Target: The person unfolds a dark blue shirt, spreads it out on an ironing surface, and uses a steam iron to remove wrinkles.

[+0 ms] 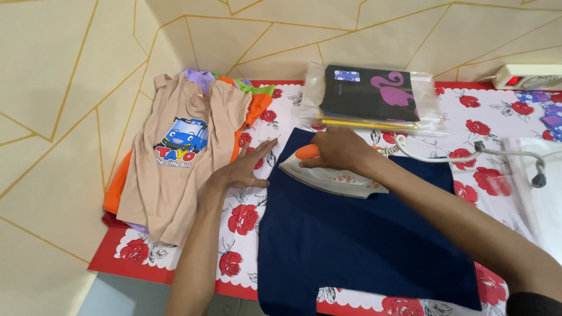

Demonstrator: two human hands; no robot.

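Rose-printed cloth (497,131) covers the table under one navy garment (363,240), soft and limp. My right hand (339,149) is clenched on the orange handle of one iron (331,175), heavy and hot-soled, at the garment's top edge. My left hand (243,169) lies flat, fingers spread, beside that garment's left edge.

A stack of folded children's garments (175,158), topped by a beige sleeveless shirt with a blue cartoon bus print, is positioned at the left of the rose-patterned cloth (497,126). A clear plastic bag holding black fabric with a purple bird motif (369,96) is placed at the rear. A white power strip (527,76) is located at the far right.
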